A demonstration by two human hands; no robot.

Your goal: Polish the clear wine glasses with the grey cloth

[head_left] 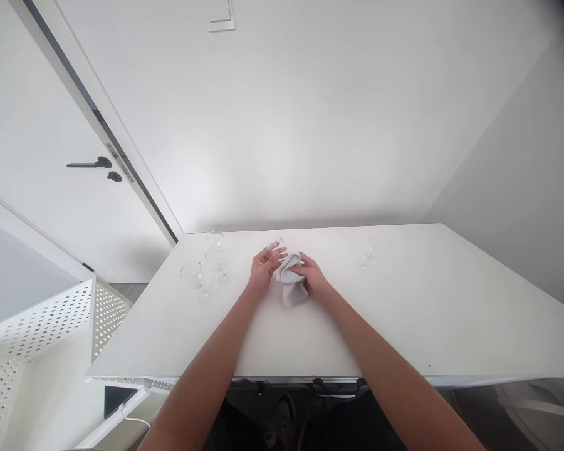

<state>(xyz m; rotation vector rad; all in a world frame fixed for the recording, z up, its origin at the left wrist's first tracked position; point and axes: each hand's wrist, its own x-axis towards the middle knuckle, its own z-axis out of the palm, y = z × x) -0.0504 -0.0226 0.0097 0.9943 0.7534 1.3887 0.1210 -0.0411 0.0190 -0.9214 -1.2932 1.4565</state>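
Near the middle of the white table, my left hand (264, 264) is closed around a clear stemmed glass (278, 245), whose bowl shows above the fingers. My right hand (312, 275) grips a pale grey cloth (293, 289), bunched up and hanging down toward the tabletop. The cloth is against the lower part of the glass and hides it. To the left of my hands stand other clear stemmed glasses: a front one (191, 273), a middle one (215, 255) and one at the back (215, 238). Another glass (372, 250), faint against the white, is to the right.
The white table (404, 313) has its back edge along a wall. A white door (51, 125) with a black handle (90, 163) is on the left. Below it, at the table's left side, is a white perforated panel (42, 319). A chair-like white piece (540, 407) shows at lower right.
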